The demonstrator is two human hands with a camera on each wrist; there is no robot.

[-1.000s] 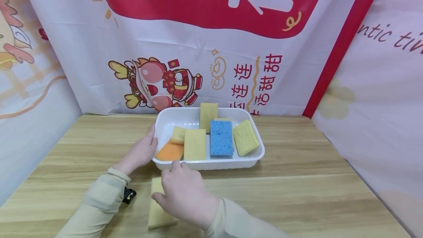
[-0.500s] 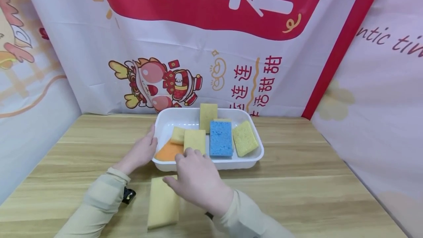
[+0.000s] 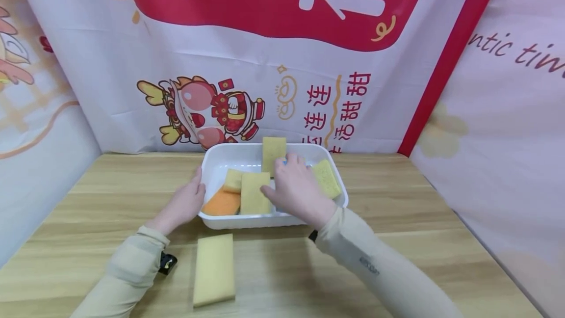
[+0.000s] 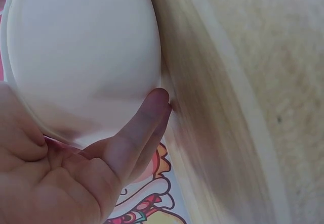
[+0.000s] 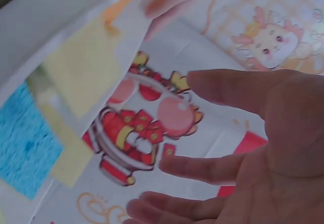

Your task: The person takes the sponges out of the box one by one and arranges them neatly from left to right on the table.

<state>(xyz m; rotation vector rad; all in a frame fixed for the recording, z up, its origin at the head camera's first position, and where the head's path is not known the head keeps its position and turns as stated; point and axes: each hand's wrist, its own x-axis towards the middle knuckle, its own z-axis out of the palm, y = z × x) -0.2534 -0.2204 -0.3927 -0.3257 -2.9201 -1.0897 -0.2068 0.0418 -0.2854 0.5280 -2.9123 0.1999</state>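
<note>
A white tray (image 3: 247, 222) on the wooden table holds several sponges. My left hand (image 3: 183, 203) touches its left end; in the left wrist view, straight fingers (image 4: 134, 133) lie along the outer wall. Over the tray's right half is my right hand (image 3: 300, 186), fingers spread and nothing between them in the right wrist view. Beneath it, the blue sponge (image 5: 28, 140) is mostly hidden in the head view. Left of that hand lies a pale yellow sponge (image 3: 255, 193), beside an orange sponge (image 3: 222, 202).
Another pale yellow sponge (image 3: 215, 270) lies on the table (image 3: 273, 269) in front of the tray. A yellow sponge (image 3: 274, 153) leans at the tray's back, and a speckled one (image 3: 326, 179) at its right end. A printed cloth (image 3: 247, 53) hangs behind.
My right hand has moved from over the sponge on the table up and right to above the blue sponge. The left hand stays at the tray's end. The head view has shifted slightly.
</note>
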